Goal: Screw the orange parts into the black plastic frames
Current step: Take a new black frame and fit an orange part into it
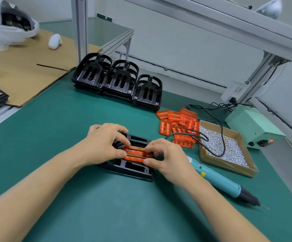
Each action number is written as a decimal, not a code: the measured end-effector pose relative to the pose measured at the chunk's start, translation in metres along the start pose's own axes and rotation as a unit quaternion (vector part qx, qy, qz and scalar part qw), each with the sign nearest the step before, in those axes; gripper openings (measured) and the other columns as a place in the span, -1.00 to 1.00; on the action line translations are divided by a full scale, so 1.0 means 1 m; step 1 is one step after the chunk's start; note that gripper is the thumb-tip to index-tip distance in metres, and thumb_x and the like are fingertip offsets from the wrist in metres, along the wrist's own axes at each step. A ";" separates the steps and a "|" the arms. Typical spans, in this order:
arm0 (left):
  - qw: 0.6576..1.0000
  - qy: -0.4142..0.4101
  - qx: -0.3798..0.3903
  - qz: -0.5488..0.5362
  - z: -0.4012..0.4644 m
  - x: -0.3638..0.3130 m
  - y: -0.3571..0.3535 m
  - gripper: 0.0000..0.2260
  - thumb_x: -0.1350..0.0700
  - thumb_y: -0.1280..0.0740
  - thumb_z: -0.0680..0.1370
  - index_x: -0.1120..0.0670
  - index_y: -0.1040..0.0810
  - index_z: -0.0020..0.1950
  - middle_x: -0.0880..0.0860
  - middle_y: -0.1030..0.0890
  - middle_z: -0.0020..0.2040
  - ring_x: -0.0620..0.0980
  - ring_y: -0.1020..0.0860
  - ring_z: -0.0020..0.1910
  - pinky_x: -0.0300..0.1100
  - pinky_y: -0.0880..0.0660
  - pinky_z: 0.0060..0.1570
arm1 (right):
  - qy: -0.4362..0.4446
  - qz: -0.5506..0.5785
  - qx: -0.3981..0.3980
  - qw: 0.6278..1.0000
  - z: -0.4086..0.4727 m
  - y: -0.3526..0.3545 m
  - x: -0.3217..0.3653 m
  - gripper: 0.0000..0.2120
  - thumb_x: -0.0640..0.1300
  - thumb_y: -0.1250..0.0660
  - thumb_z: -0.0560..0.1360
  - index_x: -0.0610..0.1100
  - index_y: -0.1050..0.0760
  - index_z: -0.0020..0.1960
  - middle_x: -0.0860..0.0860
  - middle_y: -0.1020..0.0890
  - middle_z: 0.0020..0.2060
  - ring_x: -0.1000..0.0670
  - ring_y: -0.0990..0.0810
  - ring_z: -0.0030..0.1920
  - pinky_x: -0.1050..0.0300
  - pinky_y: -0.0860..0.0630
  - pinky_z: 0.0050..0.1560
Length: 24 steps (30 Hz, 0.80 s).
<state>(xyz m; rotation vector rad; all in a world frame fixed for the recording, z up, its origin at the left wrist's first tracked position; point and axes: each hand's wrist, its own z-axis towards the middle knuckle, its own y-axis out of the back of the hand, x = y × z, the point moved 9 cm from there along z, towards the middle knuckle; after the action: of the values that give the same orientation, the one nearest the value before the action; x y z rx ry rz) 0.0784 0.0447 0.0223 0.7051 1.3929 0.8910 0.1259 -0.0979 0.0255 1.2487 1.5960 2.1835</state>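
While a black frame (133, 165) lies flat on the green table (72, 123), an orange part (135, 154) is pinched at one end by the left hand (105, 144) and at the other by the right hand (164, 157), over the frame's middle. The part is best pressed level until fully seated before the screwdriver (218, 179), just beyond the right hand, is picked up; screws (223, 147) lie further right.
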 end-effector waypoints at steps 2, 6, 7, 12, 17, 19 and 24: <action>1.000 0.004 0.004 0.007 0.001 -0.001 -0.002 -0.80 -0.05 -0.44 0.44 -0.20 -0.62 0.05 -0.20 -0.37 0.37 -0.17 -0.23 0.39 -0.12 0.03 0.36 | -0.012 -0.003 -0.007 1.000 0.001 0.000 -0.003 -0.61 -0.09 -0.50 0.43 -0.02 -0.58 0.24 0.21 -0.48 -0.13 0.23 -0.44 -0.19 0.31 -0.35 -0.09; 1.000 0.009 0.010 0.011 0.002 -0.002 -0.005 -0.81 -0.06 -0.43 0.43 -0.21 -0.62 0.04 -0.21 -0.37 0.37 -0.15 -0.25 0.37 -0.10 -0.01 0.35 | -0.014 -0.024 0.001 1.000 0.003 0.003 -0.003 -0.58 -0.03 -0.51 0.41 0.01 -0.58 0.25 0.15 -0.56 -0.11 0.18 -0.47 -0.18 0.27 -0.41 -0.09; 1.000 0.011 0.011 0.010 0.003 -0.002 -0.005 -0.81 -0.06 -0.43 0.43 -0.22 -0.62 0.03 -0.22 -0.37 0.37 -0.15 -0.26 0.37 -0.10 -0.01 0.35 | -0.010 -0.040 0.005 0.999 0.004 0.003 -0.001 -0.60 -0.02 -0.51 0.41 0.01 -0.59 0.24 0.12 -0.58 -0.09 0.12 -0.49 -0.16 0.17 -0.45 -0.05; 1.000 0.015 0.010 0.009 0.004 -0.001 -0.006 -0.83 -0.06 -0.44 0.43 -0.25 -0.61 0.00 -0.22 -0.37 0.36 -0.16 -0.27 0.36 -0.10 -0.03 0.34 | 0.008 -0.050 0.012 0.999 0.003 0.001 0.002 -0.66 -0.01 -0.48 0.44 0.01 -0.60 0.20 0.10 -0.62 0.06 0.10 -0.47 -0.14 0.15 -0.45 -0.02; 1.000 0.015 0.000 0.013 0.004 0.002 -0.005 -0.84 -0.05 -0.46 0.42 -0.29 -0.59 -0.05 -0.25 -0.39 0.33 -0.16 -0.29 0.35 -0.12 -0.05 0.32 | 0.028 -0.006 -0.066 0.997 -0.003 0.022 -0.001 -0.78 -0.10 -0.43 0.49 -0.08 -0.64 0.13 0.10 -0.61 -0.06 0.15 -0.48 -0.17 0.21 -0.43 0.01; 1.000 0.015 -0.001 0.009 0.004 0.001 -0.005 -0.83 -0.04 -0.47 0.42 -0.30 -0.58 -0.08 -0.25 -0.40 0.32 -0.16 -0.30 0.34 -0.12 -0.05 0.32 | 0.015 0.027 -0.147 0.989 -0.007 0.049 -0.013 -0.85 -0.19 -0.43 0.49 -0.12 -0.67 0.04 0.11 -0.59 -0.15 0.21 -0.46 -0.26 0.32 -0.39 -0.06; 0.999 0.010 -0.009 0.031 0.006 -0.003 -0.004 -0.86 -0.07 -0.43 0.45 -0.32 -0.55 -0.10 -0.24 -0.41 0.30 -0.17 -0.28 0.36 -0.12 -0.06 0.34 | -0.059 0.059 -0.272 0.959 -0.023 0.114 -0.057 -0.89 -0.24 -0.42 0.49 -0.11 -0.69 -0.04 0.12 -0.64 -0.17 0.33 -0.53 -0.17 0.48 -0.38 -0.09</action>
<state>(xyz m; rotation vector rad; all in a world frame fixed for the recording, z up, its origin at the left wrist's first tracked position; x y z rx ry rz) 0.0846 0.0408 0.0212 0.7314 1.3861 0.9606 0.1835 -0.1938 0.0908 1.2813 0.8027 2.3341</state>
